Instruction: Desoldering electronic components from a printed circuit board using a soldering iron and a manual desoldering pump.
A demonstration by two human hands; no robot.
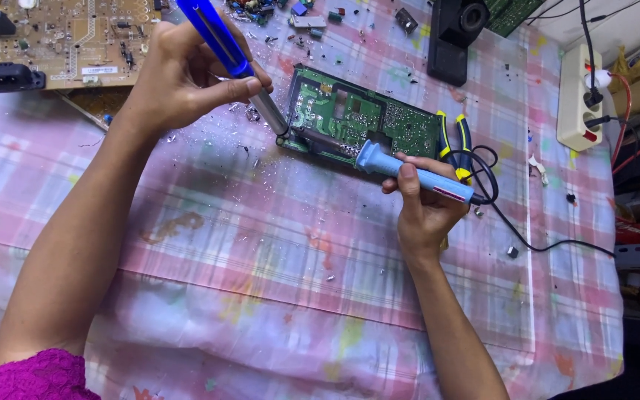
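A green circuit board [364, 118] lies on the checked cloth near the table's middle. My left hand [175, 74] grips a blue desoldering pump [224, 48], held slanted with its silver tip at the board's near-left corner. My right hand [424, 207] holds a light blue soldering iron [409, 172] by its handle, its front end resting against the board's near edge. The iron's black cord [527, 241] trails off to the right.
A brown circuit board [61, 41] sits at the back left. Yellow-handled pliers [457, 141] lie by the green board's right end. A white power strip [579, 96] is at the right, a black speaker-like box [453, 33] behind. Solder scraps and small parts litter the cloth [261, 244].
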